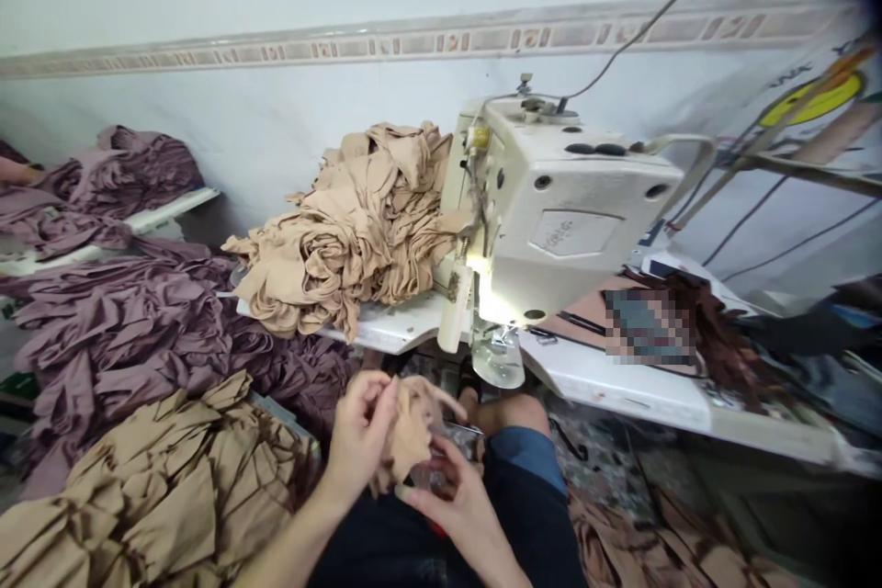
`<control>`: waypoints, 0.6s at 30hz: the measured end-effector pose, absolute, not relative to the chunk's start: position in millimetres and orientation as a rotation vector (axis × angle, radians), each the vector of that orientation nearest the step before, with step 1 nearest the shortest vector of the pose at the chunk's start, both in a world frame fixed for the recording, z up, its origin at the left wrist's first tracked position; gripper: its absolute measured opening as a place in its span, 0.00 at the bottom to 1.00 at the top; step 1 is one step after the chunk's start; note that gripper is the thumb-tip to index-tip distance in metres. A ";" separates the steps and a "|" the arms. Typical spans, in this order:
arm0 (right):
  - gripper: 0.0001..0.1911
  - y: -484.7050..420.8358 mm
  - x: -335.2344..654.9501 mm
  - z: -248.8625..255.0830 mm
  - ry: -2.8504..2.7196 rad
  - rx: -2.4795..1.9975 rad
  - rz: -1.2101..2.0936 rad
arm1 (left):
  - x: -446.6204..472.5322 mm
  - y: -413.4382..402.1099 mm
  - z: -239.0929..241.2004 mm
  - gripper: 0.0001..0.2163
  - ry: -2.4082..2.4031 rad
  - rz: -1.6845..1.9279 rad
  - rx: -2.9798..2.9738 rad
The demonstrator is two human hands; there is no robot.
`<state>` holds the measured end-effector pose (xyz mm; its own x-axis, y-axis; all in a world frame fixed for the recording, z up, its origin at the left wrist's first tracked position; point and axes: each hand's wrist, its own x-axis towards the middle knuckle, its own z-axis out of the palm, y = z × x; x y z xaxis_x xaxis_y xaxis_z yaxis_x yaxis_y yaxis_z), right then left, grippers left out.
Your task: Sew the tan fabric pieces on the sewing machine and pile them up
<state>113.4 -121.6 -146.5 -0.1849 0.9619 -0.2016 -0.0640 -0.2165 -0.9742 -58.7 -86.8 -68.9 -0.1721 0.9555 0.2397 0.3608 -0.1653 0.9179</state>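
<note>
My left hand (362, 432) is closed on a small tan fabric piece (412, 435), pinching its upper edge in front of my lap. My right hand (451, 491) sits just below and to the right, its fingers curled round the lower part of the same piece, with something shiny beside them that I cannot make out. Both hands are below the white sewing machine (551, 211), whose lit needle area (496, 312) is just above them.
A heap of tan pieces (358, 220) lies on the machine table (620, 381) left of the machine. Mauve fabric (130, 312) is piled at left, with more tan fabric (158, 487) at lower left. Dark brown cloth (717, 331) lies at right.
</note>
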 end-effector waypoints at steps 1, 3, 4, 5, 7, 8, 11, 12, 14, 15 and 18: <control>0.40 -121.6 107.8 -147.2 -1.175 -1.177 1.574 | -54.7 -97.4 -79.0 0.13 1.540 1.352 1.394; 0.35 -121.3 101.0 -147.2 -1.272 -1.140 1.617 | -49.0 -112.2 -94.6 0.16 1.508 1.270 1.297; 0.33 -121.0 100.2 -146.6 -1.335 -1.148 1.605 | -48.2 -115.8 -99.8 0.18 1.488 1.243 1.266; 0.31 -120.6 101.3 -145.8 -1.383 -1.172 1.568 | -48.9 -116.9 -103.3 0.19 1.468 1.232 1.223; 0.32 -119.7 108.5 -144.1 -1.399 -1.253 1.421 | -53.5 -113.1 -105.1 0.23 1.438 1.243 1.097; 0.32 -119.6 113.9 -143.4 -1.379 -1.294 1.324 | -56.0 -109.6 -103.8 0.25 1.418 1.239 1.035; 0.22 -121.0 128.9 -141.8 -1.315 -1.356 1.115 | -56.9 -99.5 -95.3 0.30 1.328 1.197 0.919; 0.19 -121.7 131.3 -141.4 -1.302 -1.349 1.110 | -54.0 -97.4 -92.0 0.31 1.284 1.179 0.911; 0.21 -121.7 130.8 -140.5 -1.266 -1.300 1.200 | -44.9 -94.7 -86.6 0.31 1.192 1.144 0.941; 0.23 -120.2 128.7 -139.8 -1.241 -1.257 1.268 | -40.0 -93.7 -84.7 0.31 1.148 1.122 0.978; 0.26 -107.9 124.7 -134.5 -1.183 -1.126 1.396 | -32.9 -87.8 -80.6 0.26 1.074 1.059 1.199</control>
<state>124.7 -107.9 -134.5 -0.1212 0.9905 -0.0653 -0.0976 -0.0773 -0.9922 -32.9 -87.8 -80.6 0.1734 0.9830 -0.0609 -0.0472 0.0701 0.9964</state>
